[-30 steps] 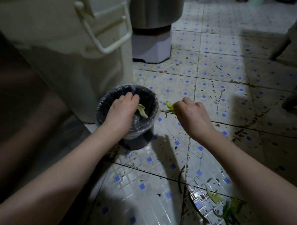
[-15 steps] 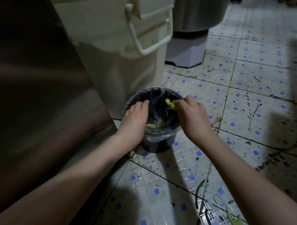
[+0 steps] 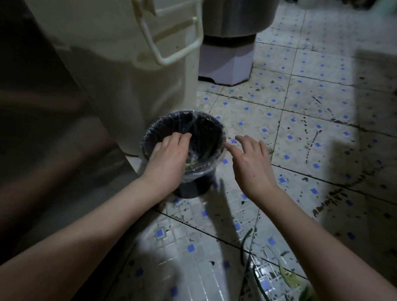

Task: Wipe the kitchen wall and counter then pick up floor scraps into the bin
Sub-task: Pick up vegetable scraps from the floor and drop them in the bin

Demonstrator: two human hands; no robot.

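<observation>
Fingers (image 3: 181, 137) of my left hand (image 3: 167, 155) curl over the near-left rim of the bin (image 3: 191, 192), mid-floor by the white tub (image 3: 118, 78). My right hand (image 3: 249, 159) hovers just right of it, spread, empty. Green scraps (image 3: 289, 280) lie near right on the floor (image 3: 308, 123).

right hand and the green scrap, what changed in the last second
The right hand carried the green scrap leftward over the bin, let it go, and is now open and empty beside the rim. The left hand stayed curled over the bin's near rim; floor scraps unmoved.
</observation>
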